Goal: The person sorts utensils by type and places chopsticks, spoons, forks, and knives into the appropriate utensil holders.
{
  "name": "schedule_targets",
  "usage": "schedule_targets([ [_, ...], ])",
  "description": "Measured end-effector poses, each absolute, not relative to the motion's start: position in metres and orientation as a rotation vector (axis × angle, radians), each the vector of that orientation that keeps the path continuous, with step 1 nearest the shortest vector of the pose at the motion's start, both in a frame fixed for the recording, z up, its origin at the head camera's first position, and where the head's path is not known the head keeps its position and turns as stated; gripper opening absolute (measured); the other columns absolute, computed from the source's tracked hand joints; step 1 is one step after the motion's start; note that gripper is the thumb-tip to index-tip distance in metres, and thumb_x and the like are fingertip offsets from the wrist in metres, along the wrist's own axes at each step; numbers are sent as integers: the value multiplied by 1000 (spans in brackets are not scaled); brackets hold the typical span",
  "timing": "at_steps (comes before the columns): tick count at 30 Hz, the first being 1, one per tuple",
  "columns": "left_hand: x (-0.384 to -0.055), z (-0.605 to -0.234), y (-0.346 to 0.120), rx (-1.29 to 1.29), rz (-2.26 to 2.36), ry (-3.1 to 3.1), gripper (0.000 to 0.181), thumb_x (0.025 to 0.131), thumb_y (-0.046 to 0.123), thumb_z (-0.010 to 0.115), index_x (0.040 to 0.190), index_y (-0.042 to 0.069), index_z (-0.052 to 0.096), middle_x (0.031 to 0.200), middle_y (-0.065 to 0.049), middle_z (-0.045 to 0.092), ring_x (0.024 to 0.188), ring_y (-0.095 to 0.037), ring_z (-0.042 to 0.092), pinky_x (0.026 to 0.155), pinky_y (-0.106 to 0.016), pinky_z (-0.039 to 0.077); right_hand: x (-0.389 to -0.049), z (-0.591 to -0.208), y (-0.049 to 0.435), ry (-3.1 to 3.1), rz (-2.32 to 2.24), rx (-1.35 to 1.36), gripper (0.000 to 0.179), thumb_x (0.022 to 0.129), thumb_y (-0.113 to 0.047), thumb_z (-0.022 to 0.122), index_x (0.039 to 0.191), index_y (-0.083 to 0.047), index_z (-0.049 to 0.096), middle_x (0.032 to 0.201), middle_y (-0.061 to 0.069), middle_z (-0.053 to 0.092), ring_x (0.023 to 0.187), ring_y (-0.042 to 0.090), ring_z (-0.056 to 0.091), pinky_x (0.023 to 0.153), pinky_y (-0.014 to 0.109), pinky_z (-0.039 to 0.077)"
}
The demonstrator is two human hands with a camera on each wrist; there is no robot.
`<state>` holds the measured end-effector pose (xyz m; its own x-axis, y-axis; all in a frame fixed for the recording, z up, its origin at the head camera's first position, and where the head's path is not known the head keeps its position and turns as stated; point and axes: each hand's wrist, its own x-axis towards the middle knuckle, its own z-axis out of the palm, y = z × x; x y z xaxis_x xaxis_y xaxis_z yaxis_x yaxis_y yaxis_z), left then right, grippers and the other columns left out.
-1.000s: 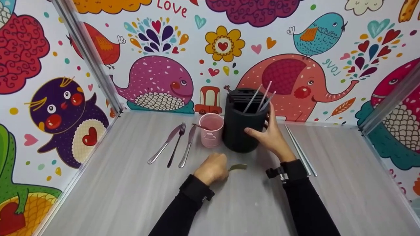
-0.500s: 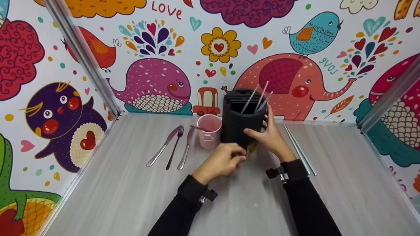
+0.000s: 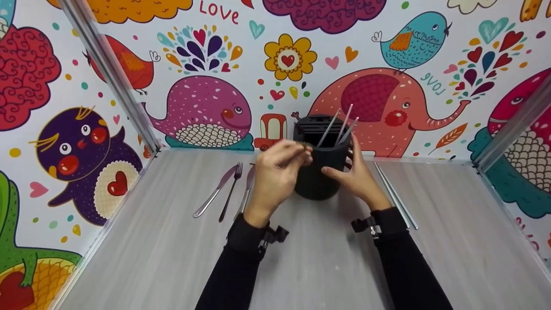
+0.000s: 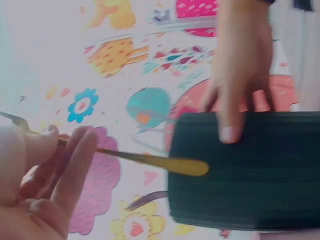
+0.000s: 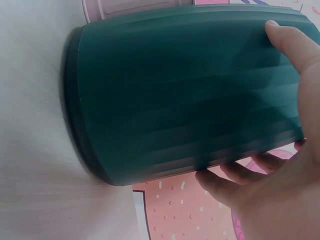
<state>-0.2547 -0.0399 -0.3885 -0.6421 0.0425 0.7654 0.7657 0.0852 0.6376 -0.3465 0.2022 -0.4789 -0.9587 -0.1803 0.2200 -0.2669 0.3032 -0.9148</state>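
My right hand (image 3: 357, 178) grips the black utensil holder (image 3: 318, 181) from its right side, thumb on the front and fingers round the side. The holder stands upright on the table, with several pale thin sticks (image 3: 342, 127) leaning out of its open top compartment. In front of the holder's upper left, my left hand (image 3: 277, 172) pinches a gold-coloured utensil (image 4: 165, 162). Its flat rounded end points toward the holder in the left wrist view; its other end is partly behind the hand, so its kind is unclear.
Left on the table lie a knife (image 3: 215, 189), a dark fork (image 3: 232, 189) and another knife (image 3: 246, 191), partly covered by the left hand. Silvery chopsticks (image 3: 396, 196) lie right. A pink cup (image 5: 130, 6) stands beside the holder. Patterned walls (image 3: 206, 51) enclose the table.
My left hand has lifted the gold utensil off the table and raised it to the holder's upper left, now covering the pink cup in the head view. My right hand keeps its hold.
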Motion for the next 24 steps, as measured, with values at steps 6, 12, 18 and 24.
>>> schedule_targets([
  [6, -268, -374, -35, -747, -1605, -1681, 19, 103, 10, 77, 114, -3, 85, 105, -15, 80, 93, -22, 84, 87, -34, 69, -347, -478, 203, -2495, 1742, 406, 125, 93, -37, 91, 178, -41, 0, 184, 10, 22, 168, 43, 29, 134, 66, 32],
  [12, -270, -366, -37, -768, -1495, -1671, 17, 105, 11, 76, 111, -2, 85, 106, -13, 81, 97, -18, 83, 90, -34, 68, -349, -478, 201, -2490, 1744, 413, 125, 92, -37, 92, 178, -37, 1, 184, 9, 22, 168, 40, 29, 134, 65, 32],
  [18, -283, -375, -34, -717, -1402, -1749, 15, 105, 10, 75, 108, 2, 87, 105, -9, 81, 99, -13, 80, 92, -28, 66, -351, -477, 202, -2464, 1765, 421, 126, 92, -34, 92, 179, -33, 1, 182, 12, 26, 167, 39, 31, 135, 62, 33],
  [24, -296, -393, -27, -696, -1389, -1872, 15, 105, 9, 75, 111, 1, 86, 105, -11, 80, 88, -17, 78, 83, -25, 66, -348, -481, 203, -2452, 1789, 414, 127, 92, -31, 93, 179, -30, 1, 182, 12, 25, 167, 38, 31, 135, 60, 34],
])
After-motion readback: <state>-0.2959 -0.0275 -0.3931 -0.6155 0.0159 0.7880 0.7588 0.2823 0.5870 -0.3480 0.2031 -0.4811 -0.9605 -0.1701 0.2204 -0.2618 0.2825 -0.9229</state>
